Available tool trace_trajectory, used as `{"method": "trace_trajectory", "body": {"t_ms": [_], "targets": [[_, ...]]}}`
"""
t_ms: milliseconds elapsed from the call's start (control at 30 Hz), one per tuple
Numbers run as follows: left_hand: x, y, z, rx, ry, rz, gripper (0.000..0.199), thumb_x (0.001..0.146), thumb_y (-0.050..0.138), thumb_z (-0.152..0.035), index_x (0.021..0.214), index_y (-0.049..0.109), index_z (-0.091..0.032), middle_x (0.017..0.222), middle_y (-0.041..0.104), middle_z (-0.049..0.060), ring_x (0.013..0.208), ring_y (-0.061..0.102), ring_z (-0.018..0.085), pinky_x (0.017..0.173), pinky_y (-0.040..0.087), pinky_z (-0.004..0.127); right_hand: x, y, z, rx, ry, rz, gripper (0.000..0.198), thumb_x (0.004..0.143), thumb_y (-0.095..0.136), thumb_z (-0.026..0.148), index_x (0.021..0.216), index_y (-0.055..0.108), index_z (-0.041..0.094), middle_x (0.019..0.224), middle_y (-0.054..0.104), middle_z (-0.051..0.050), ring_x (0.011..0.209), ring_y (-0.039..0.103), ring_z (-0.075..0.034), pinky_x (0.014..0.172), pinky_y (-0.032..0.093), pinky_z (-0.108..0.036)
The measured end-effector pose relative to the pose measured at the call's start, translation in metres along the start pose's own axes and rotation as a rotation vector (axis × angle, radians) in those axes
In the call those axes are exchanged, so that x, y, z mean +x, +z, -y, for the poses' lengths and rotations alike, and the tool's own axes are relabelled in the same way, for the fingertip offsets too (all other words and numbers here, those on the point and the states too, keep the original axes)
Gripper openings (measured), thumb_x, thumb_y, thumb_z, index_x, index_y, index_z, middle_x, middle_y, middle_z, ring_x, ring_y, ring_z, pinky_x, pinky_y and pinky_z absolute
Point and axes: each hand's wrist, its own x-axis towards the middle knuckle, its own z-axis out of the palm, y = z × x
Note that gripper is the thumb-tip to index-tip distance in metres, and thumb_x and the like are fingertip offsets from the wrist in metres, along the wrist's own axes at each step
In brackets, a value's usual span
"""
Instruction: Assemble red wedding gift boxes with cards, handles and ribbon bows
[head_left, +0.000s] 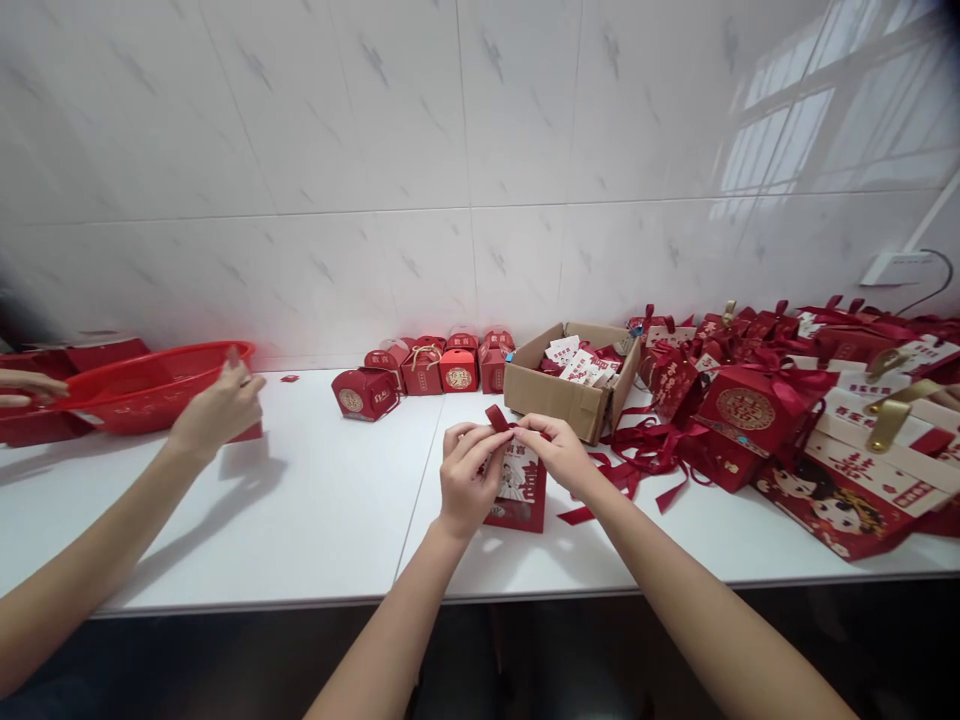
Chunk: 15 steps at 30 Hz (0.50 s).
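Note:
In front of me a small red gift box (534, 512) with a white printed tag (517, 470) stands on the table. My left hand (471, 475) is closed at its top, the fingers pinching a dark red ribbon (495, 418). From the other side my right hand (559, 452) pinches at the same spot, its fingertips meeting those of the left. The ribbon's exact lie between the fingers is partly hidden. Loose red ribbons (645, 450) lie just right of my right hand.
Behind my hands is a cardboard box (555, 400) of tags, beside several small red boxes (459, 370). Many finished-looking gift boxes (750, 410) crowd the right. At left, another person's hands (217, 405) are by a red plastic basin (150, 385). A tiled wall (375, 270) stands behind.

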Motion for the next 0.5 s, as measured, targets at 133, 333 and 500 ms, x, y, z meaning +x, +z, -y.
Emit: {"method": "trace_trajectory", "body": {"t_ms": [133,333,500], "targets": [[0.010,-0.006,0.009,0.115,0.113,0.031,0.017,0.080,0.063,-0.015,0.092,0.071,-0.024,0.093,0.061,0.007,0.087,0.049,0.018,0.076,0.047,0.032,0.001,-0.002,-0.002,0.031,0.006,0.019,0.023,0.078,0.054,0.038,0.066,0.056,0.018,0.063,0.049,0.003,0.064,0.044,-0.013,0.063,0.036,-0.024],[0.025,-0.016,0.018,0.208,0.309,0.104,0.018,0.080,0.061,-0.013,0.085,0.072,-0.026,0.079,0.051,0.005,0.079,0.044,0.016,0.068,0.045,0.027,0.001,-0.002,0.000,0.101,0.035,0.045,0.023,0.077,0.055,0.038,0.068,0.058,0.018,0.066,0.051,0.002,0.066,0.045,-0.013,0.063,0.036,-0.025],[0.034,-0.020,0.015,0.328,0.405,0.158,0.014,0.079,0.062,-0.015,0.079,0.072,-0.025,0.067,0.037,0.002,0.068,0.035,0.016,0.058,0.037,0.024,0.002,-0.003,0.000,0.077,0.010,0.049,0.021,0.078,0.054,0.036,0.068,0.058,0.018,0.065,0.050,0.002,0.065,0.045,-0.013,0.064,0.035,-0.025]]}}
